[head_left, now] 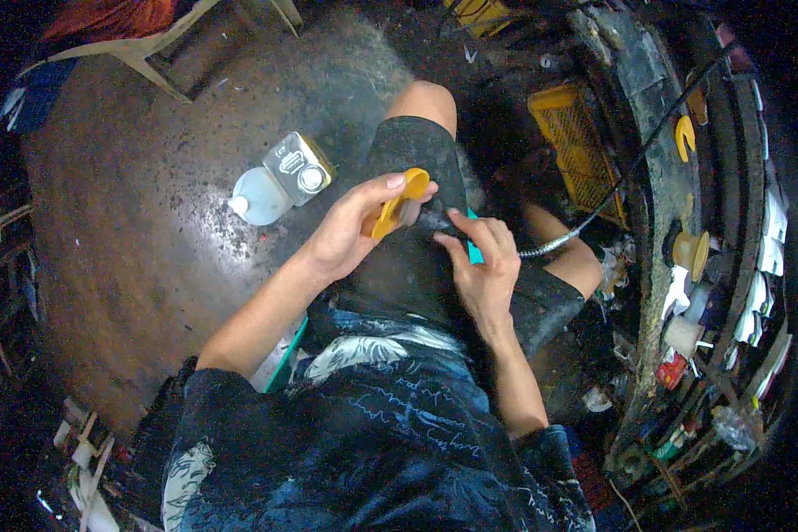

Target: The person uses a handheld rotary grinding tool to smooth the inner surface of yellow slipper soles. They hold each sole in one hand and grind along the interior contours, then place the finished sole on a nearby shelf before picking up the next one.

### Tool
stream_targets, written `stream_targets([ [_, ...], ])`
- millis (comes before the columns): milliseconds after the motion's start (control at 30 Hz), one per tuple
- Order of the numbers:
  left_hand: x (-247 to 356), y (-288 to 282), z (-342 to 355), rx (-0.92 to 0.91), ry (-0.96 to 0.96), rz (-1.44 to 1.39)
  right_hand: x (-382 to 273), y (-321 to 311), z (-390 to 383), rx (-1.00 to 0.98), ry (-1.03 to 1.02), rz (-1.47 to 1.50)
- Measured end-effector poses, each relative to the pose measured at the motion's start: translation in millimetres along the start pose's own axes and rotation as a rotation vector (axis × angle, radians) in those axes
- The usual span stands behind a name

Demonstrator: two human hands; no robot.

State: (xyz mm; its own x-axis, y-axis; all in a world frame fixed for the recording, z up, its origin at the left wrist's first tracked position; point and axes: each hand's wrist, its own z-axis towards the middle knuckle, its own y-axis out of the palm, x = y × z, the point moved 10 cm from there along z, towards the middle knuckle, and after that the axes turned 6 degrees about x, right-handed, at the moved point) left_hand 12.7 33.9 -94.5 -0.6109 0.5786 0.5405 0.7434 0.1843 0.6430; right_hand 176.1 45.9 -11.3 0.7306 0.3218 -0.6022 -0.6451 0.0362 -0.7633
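Note:
Above my lap, my left hand [350,222] is closed round a yellow disc-like piece [388,215], held on edge with the thumb along its top. A paler part sits on the disc's right side, partly hidden by my fingers. Just to the right, my right hand [488,262] is curled with thumb and forefinger toward the disc. A cable with a metal-braided sleeve [550,245] runs into this hand from the right. Whatever sits at the cable's end is mostly covered by my fingers; a blurred dark tip seems to show between the hands.
On the floor to the left are a rectangular can [300,168] and a translucent bottle [264,197]. A yellow crate [576,151] stands at the right. Beside it, a cluttered wooden ledge [652,293] bears a notched yellow disc [685,138] and a yellow spool-like piece [692,254].

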Motion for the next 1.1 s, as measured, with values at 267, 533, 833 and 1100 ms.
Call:
stream_targets([
  [267,6,10,0,-0.041,0.132,-0.068,-2,-2,0,-0.009,0.018,-0.048],
  [533,12,19,-4,-0.098,0.206,-0.072,-1,-7,4,0.026,0.022,-0.018],
  [833,22,28,-7,-0.176,0.278,-0.029,-3,-9,6,0.007,0.038,-0.002],
  [1100,25,30,-5,-0.151,0.280,0.032,-2,-15,7,-0.013,0.073,0.006],
])
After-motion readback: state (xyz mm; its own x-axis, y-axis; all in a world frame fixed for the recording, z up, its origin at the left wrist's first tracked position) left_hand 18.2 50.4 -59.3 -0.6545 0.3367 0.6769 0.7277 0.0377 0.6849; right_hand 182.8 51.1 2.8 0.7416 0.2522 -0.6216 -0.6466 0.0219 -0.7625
